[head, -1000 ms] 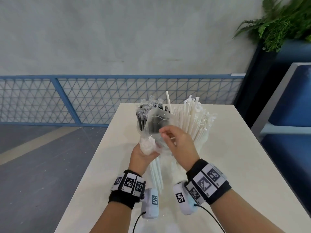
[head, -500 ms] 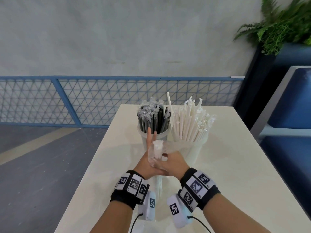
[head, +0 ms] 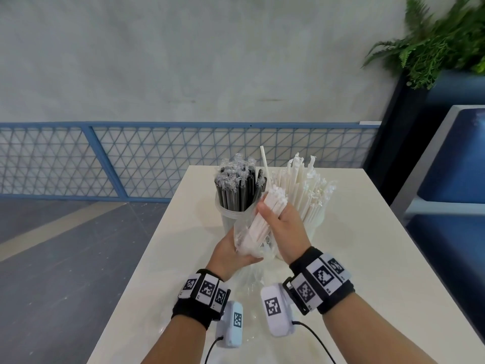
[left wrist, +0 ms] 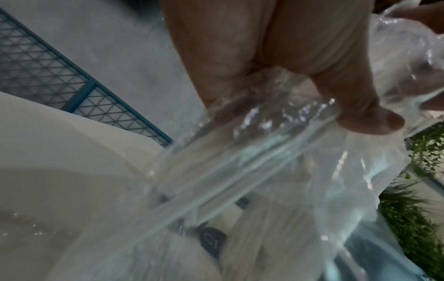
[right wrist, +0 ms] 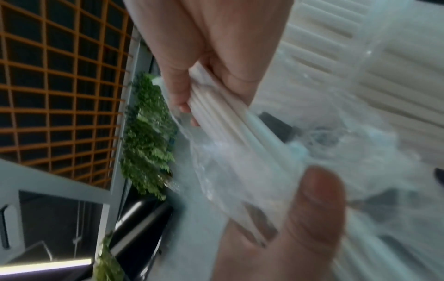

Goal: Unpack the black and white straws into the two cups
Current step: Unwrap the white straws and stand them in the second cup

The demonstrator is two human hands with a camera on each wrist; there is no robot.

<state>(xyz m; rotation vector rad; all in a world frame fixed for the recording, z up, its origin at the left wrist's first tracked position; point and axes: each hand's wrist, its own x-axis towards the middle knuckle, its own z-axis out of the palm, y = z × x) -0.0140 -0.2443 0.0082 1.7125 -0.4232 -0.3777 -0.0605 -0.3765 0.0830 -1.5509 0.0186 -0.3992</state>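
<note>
Two clear cups stand at the far middle of the table [head: 354,245]. The left cup [head: 227,219] holds wrapped black straws [head: 237,187] and one white straw. The right cup [head: 316,224] is packed with white straws [head: 301,187]. In front of them my right hand [head: 282,222] grips a slanted bundle of white straws [head: 258,224], tips toward the cups. The bundle's lower part sits in a clear plastic bag [head: 242,232], which my left hand [head: 229,252] holds from below. In the wrist views my right fingers [right wrist: 216,57] curl round the bundle [right wrist: 223,114], and my left thumb [left wrist: 360,106] presses the bag [left wrist: 240,171].
Crumpled clear plastic [head: 249,290] lies on the table between my wrists. A blue mesh railing [head: 105,158] runs behind the table, over a grey floor at left. A blue seat [head: 451,179] and a potted fern [head: 433,40] stand to the right.
Both hands dropped low together with the bag, then rose. My right hand now grips a bundle of white straws and has lifted it toward the cups, partly out of the bag.
</note>
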